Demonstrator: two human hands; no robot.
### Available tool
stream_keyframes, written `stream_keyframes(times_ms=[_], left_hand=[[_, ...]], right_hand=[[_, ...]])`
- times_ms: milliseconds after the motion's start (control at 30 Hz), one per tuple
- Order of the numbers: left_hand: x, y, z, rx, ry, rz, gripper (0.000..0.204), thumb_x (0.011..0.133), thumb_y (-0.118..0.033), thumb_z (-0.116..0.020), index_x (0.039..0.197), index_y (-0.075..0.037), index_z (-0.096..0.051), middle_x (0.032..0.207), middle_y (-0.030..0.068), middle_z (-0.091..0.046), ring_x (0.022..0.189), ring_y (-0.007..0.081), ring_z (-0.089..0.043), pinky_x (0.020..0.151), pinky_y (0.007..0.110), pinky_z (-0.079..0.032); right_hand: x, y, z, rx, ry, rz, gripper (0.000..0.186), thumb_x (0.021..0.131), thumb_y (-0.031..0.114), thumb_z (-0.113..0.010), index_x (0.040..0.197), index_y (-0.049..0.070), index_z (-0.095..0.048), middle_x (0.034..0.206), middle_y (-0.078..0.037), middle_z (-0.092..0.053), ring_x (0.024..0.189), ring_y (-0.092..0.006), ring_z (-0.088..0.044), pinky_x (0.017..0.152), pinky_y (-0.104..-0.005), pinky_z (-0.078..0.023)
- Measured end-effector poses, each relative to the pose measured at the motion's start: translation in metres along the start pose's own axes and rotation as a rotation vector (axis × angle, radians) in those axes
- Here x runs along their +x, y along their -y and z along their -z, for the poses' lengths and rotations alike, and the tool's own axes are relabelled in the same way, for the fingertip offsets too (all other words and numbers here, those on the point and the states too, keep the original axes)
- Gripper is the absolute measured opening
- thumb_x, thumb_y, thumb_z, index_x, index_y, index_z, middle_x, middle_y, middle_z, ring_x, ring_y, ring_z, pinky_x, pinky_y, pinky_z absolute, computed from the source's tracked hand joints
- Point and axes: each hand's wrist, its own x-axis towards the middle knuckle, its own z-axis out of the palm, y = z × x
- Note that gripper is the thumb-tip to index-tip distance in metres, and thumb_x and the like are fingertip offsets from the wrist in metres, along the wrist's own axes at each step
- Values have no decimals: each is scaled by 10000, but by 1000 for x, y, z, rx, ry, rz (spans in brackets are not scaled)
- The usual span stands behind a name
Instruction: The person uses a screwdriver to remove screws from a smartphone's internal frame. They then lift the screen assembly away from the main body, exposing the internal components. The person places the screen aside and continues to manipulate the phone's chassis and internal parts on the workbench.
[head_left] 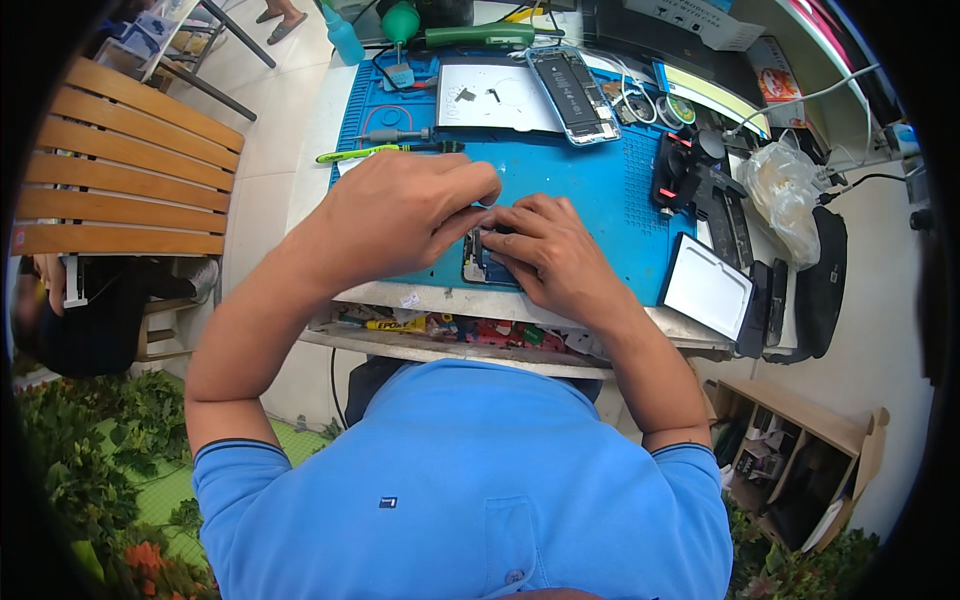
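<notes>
My left hand point(420, 215) is closed in a pinch above a dark phone part point(475, 260); what its fingertips hold is hidden. My right hand point(550, 255) lies over that part with bent fingers gripping it, close to my left fingertips. The part rests on a blue repair mat point(590, 200) at the near edge of the desk, partly covered by my hands. Behind them a white board point(495, 85) carries several small dark pieces, and an opened phone point(565, 90) with battery showing lies beside it. A green-handled tool point(355, 155) and a grey screwdriver point(395, 135) lie at the left.
A dark clamp tool point(672, 170), a plastic bag point(785, 200) and a white tray point(705, 285) crowd the right side. A cluttered drawer point(470, 330) sits under the desk edge. A wooden chair point(130, 160) stands left, with seated and standing people point(85, 320) beyond.
</notes>
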Motion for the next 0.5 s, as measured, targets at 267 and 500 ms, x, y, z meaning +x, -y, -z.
stream_keyframes(times_ms=[267, 500], left_hand=[[14, -5, 18, 137, 238, 76, 173, 945, -112, -824, 1098, -86, -748, 939, 89, -757, 899, 345, -762, 822, 457, -587], [13, -4, 10, 63, 197, 17, 208, 989, -167, -798, 1178, -85, -770, 921, 119, -771, 886, 369, -763, 839, 466, -588]], right_hand=[[-1, 1, 0, 26, -11, -18, 258, 929, 88, -813, 1181, 88, -868, 1175, -81, -711, 1163, -284, -628, 969, -445, -479], [-3, -2, -3, 1, 4, -35, 252, 937, 115, -826, 1184, 97, -873, 1116, -77, -691, 1136, -278, -616, 954, -441, -480]])
